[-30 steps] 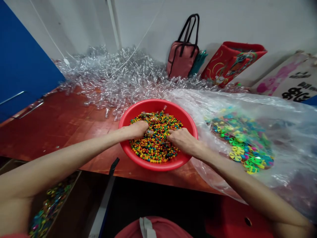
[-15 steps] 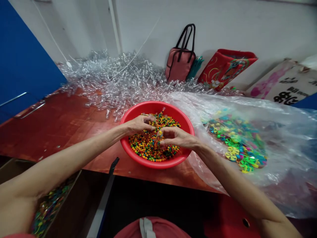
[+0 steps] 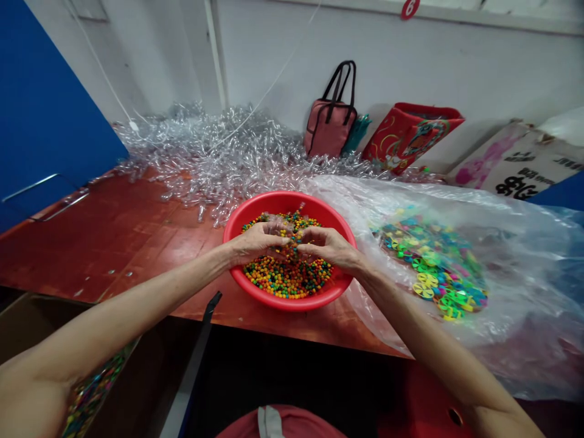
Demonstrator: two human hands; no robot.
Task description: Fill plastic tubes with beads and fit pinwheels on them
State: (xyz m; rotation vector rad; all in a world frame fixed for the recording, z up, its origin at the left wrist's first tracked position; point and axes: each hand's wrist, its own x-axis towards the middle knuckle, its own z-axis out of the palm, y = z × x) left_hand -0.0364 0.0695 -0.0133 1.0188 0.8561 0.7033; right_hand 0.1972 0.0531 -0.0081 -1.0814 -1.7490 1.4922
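A red plastic basin (image 3: 340,213) full of small multicoloured beads (image 3: 287,283) sits on the table, both my hands over its middle. My left hand (image 3: 260,242) is closed around several clear plastic tubes (image 3: 276,220), whose ends stick out past the fingers. Close by on the right, my right hand (image 3: 332,248) curls its thumb and fingers toward the left fingertips. It seems to pinch a clear tube with beads, but the fingers partly hide this. Another clear tube (image 3: 301,207) leans on the beads near the basin's far side.
Clear tubes (image 3: 219,152) lie heaped along the wall. Right of the basin, a plastic bag (image 3: 515,243) spreads around colourful pinwheel-like pieces (image 3: 438,267). A pink handbag (image 3: 329,129) and red gift bag (image 3: 406,140) stand behind. Below left is a box of colourful pieces (image 3: 98,389).
My hands have come together over the beads, the right hand rising slightly toward the left fingertips. The camera view has tilted up a little.
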